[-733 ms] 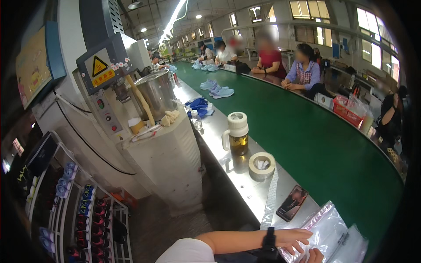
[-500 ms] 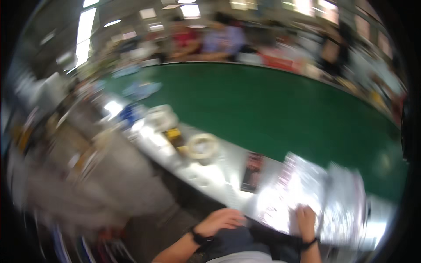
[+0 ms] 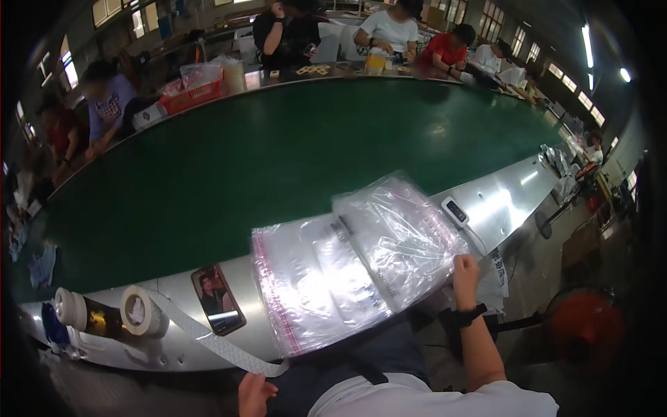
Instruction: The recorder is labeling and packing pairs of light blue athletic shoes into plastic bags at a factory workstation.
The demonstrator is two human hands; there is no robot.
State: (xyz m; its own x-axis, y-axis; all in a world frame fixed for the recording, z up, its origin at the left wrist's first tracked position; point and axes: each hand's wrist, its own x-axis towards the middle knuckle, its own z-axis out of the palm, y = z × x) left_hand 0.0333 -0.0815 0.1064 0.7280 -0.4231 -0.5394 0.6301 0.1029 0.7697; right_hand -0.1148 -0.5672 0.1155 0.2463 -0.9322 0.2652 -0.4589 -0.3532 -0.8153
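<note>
The left hand [image 3: 256, 397] is hanging loosely curled beside the tape strip [image 3: 208, 338]; the right hand [image 3: 467, 281] is resting, fingers bent, at the right edge of plastic bags [image 3: 406, 240] lying on a metal table [image 3: 501, 203]. Whether either hand is gripping, one cannot tell.

Shiny silver metal ledge [image 3: 504, 205]: two stacks of clear plastic bags [image 3: 399, 243], dark rectangular phone [image 3: 219, 299], round cream tape roll [image 3: 157, 321], white-lidded transparent jug [image 3: 101, 317], small white device [image 3: 454, 211].

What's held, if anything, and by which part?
The right hand seems to pinch the right bag stack by its right edge; whether the left hand holds the tape strip is unclear.
</note>
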